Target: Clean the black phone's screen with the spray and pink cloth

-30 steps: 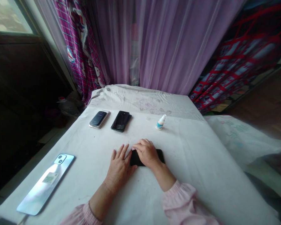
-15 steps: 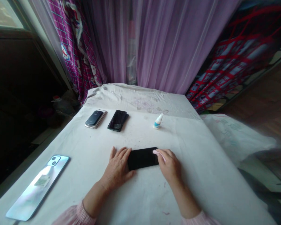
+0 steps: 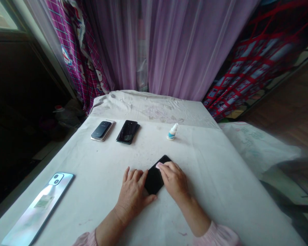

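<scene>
A black smartphone (image 3: 153,180) lies on the table with its dark screen up, turned at a slant. My left hand (image 3: 133,191) grips its left end, thumb along the near edge and fingers at the far side. Between the fingertips and thumb of my right hand (image 3: 176,181) is a small folded pink cloth (image 3: 159,165), pressed on the screen toward its upper end. My right fingers cover part of the phone's right edge.
A white spray bottle (image 3: 172,132) with a blue label stands farther back. To its left lie a stack of dark phones (image 3: 127,132) and a blue-black phone (image 3: 102,129) on a lighter one. A large silvery phone (image 3: 39,208) lies at left. Purple curtains (image 3: 179,48) hang behind the white-covered table (image 3: 207,164).
The smartphone has turned counter-clockwise, its right end now pointing away from me. My right hand has slid the cloth leftward over the screen, and my left hand has shifted slightly with the phone.
</scene>
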The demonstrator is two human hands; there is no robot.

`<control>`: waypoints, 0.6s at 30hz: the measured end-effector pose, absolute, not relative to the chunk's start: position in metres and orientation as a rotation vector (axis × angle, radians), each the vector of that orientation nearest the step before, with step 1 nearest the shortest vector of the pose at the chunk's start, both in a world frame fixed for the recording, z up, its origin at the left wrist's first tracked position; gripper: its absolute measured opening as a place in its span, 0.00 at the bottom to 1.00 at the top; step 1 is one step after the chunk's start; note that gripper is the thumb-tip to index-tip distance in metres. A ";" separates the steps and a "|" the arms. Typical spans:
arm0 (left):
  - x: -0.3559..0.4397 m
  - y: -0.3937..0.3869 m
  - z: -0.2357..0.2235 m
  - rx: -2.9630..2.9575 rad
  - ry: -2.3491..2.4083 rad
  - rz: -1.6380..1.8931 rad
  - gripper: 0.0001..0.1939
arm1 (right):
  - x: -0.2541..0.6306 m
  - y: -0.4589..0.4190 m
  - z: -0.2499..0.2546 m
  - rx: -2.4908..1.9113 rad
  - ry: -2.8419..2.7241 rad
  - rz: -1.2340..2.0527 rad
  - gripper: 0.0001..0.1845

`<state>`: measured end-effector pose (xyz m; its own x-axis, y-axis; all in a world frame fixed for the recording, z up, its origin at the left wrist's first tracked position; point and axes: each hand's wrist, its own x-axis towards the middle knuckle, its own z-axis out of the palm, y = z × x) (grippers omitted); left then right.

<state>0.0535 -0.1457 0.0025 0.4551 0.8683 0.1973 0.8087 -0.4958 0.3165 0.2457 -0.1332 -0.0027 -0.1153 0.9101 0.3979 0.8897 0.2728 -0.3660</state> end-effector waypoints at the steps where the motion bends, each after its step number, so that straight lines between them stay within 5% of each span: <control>1: 0.054 -0.146 0.003 2.518 1.469 0.499 0.42 | 0.248 -0.131 -0.003 -1.625 -1.994 0.051 0.15; 8: 0.053 -0.146 0.001 2.530 1.456 0.519 0.41 | 0.275 -0.095 -0.011 -1.881 -1.864 -0.006 0.14; 18: 0.058 -0.148 -0.007 2.534 1.469 0.651 0.40 | 0.240 -0.127 -0.001 -1.630 -2.122 -0.014 0.14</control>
